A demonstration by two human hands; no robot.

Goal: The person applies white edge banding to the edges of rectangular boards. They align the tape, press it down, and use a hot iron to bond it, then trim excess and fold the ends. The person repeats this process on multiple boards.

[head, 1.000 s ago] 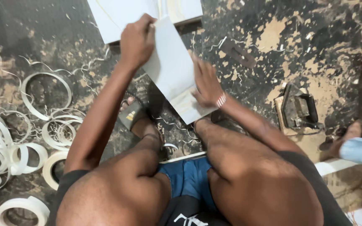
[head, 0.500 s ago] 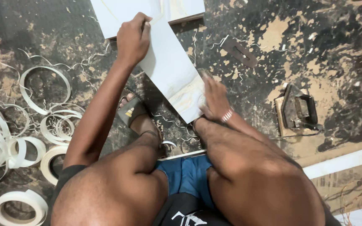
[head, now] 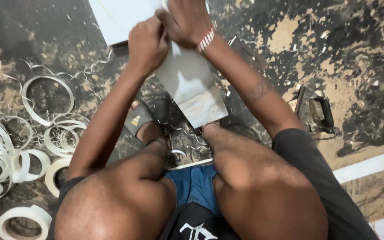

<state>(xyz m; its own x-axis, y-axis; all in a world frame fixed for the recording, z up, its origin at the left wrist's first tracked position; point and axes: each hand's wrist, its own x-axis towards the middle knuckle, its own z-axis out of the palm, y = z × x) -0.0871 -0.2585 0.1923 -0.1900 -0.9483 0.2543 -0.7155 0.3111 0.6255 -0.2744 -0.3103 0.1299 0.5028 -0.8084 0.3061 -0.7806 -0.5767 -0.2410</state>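
At top centre of the frame, the left hand and right hand both grip a flat white rectangular board; white edge-tape coils lie lower left.

One head-worn camera looks steeply down, close above the knees, at the floor.

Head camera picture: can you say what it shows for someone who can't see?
Both hands, left hand and right hand, hold a flat white rectangular panel over a dusty dark floor. Coils of white edging strip lie to the left.
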